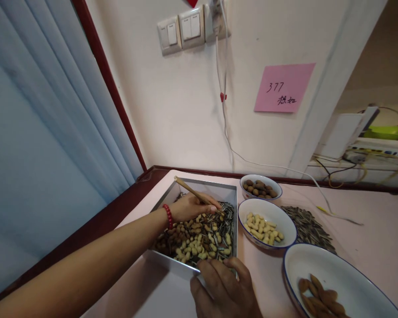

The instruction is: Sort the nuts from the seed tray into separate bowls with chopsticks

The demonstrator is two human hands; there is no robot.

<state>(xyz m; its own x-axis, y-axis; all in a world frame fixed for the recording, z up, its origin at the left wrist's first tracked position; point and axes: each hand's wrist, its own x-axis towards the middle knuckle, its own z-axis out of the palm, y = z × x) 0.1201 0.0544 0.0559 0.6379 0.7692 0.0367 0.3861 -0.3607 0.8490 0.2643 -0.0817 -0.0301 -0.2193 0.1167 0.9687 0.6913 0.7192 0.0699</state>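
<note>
My left hand [195, 207], with a red bead bracelet [168, 216] at its wrist, reaches over a shallow metal tray [162, 261]. Its fingers are closed on wooden tongs [189, 187], whose tips point down toward the tray's right side and are partly hidden by the fingers. The tray holds mixed unshelled peanuts [192, 247], striped sunflower seeds [230, 216] and brown nuts. My right hand [223, 287] rests at the tray's near right corner, fingers curled over the rim. Whether it grips anything besides the rim is hidden.
Right of the tray stand a bowl [278, 181] of round brown nuts, a bowl [290, 221] of peanuts and a larger bowl [358, 274] of almond-like nuts. Loose sunflower seeds [307, 225] lie beside them. A white cable [268, 165] trails onto the table; a blue curtain [53, 110] hangs left.
</note>
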